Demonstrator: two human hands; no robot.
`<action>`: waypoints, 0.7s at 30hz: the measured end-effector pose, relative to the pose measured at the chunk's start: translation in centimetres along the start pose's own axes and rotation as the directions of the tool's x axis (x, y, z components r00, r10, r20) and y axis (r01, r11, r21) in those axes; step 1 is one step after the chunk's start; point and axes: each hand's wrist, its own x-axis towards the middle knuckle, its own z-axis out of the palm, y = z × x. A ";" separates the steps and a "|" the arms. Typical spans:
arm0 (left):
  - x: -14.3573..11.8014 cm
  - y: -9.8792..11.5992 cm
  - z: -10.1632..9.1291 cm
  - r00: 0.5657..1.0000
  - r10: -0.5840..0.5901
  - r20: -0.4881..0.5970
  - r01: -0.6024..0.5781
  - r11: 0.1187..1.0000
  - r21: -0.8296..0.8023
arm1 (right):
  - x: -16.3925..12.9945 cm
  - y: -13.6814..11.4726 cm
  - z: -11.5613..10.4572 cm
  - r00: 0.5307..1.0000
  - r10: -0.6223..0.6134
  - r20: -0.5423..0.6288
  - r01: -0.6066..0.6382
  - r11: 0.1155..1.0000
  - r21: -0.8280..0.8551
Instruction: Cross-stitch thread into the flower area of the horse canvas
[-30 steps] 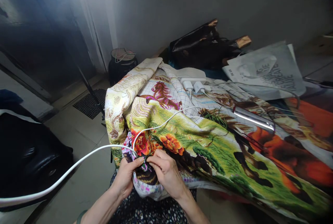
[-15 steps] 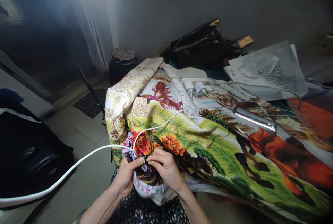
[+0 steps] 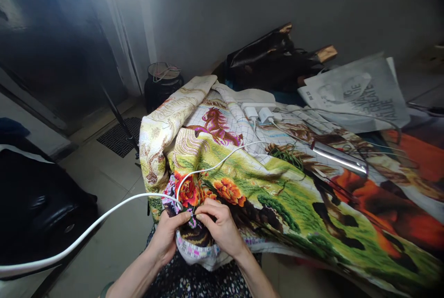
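The left hand [image 3: 168,233] is clamped on the bunched near edge of the cloth, its thumb pressed on top; the right hand [image 3: 222,226] has thumb and forefinger drawn together over the same spot, and whatever lies between those tips is too small to tell. Compared with half a second ago, both hands hold almost the same pose, tips close to each other, and the cloth lies as it did.

The large patterned cloth [image 3: 239,161] is under and between the hands, its near edge hanging over the lap, and spreads from them to the far side and off to the right. On the left, well apart from the hands, sits a black padded seat or bag [image 3: 41,205]. A pale printed bag [image 3: 357,94] stands at the far right. A thick white cable [image 3: 121,205] arches in from the left to just beside the left hand. A shiny metallic item [image 3: 338,158] lies on the cloth to the right, with tangled green threads [image 3: 291,157] to its left. Beyond the threads is a white charger [image 3: 266,115].
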 end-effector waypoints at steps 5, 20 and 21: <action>-0.1 0.2 0.1 1.000 -0.002 -0.009 0.002 1.000 0.006 | -0.3 -0.3 -0.1 1.000 0.025 0.002 -0.024 0.998 -0.062; -0.8 0.3 0.8 0.999 0.049 0.011 -0.050 0.998 0.045 | -0.3 -3.6 1.4 0.985 -0.168 -0.025 0.139 0.882 -0.451; -0.8 0.3 0.9 0.998 0.056 0.004 -0.056 0.997 0.046 | -0.5 -4.1 0.9 0.980 -0.197 -0.030 0.172 0.914 -0.367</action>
